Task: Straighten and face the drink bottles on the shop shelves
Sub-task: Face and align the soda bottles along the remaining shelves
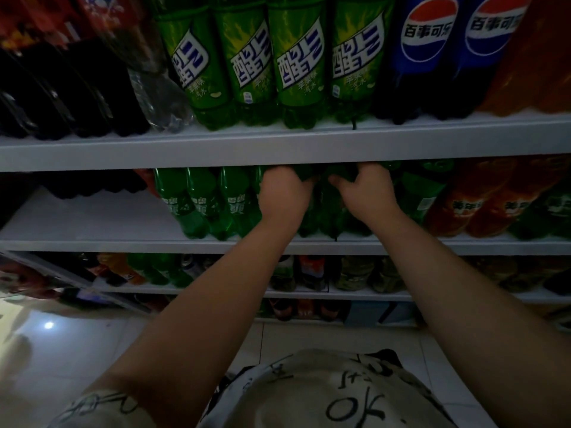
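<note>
A row of green drink bottles point(200, 205) stands on the middle shelf point(92, 244). Both my arms reach up to this row. My left hand point(284, 193) grips the upper part of one green bottle just under the shelf above. Beside it, my right hand point(364, 189) grips the top of a neighbouring green bottle point(332, 211). The shelf edge hides the caps and my fingertips. On the upper shelf point(278, 146) several large green bottles point(296, 63) stand with labels facing out.
Blue cola bottles point(432, 57) and dark bottles point(77, 94) flank the green ones on the upper shelf. Orange bottles point(482, 205) stand right of my hands. Lower shelves point(340, 293) hold mixed small bottles. A tiled floor point(77, 350) lies below left.
</note>
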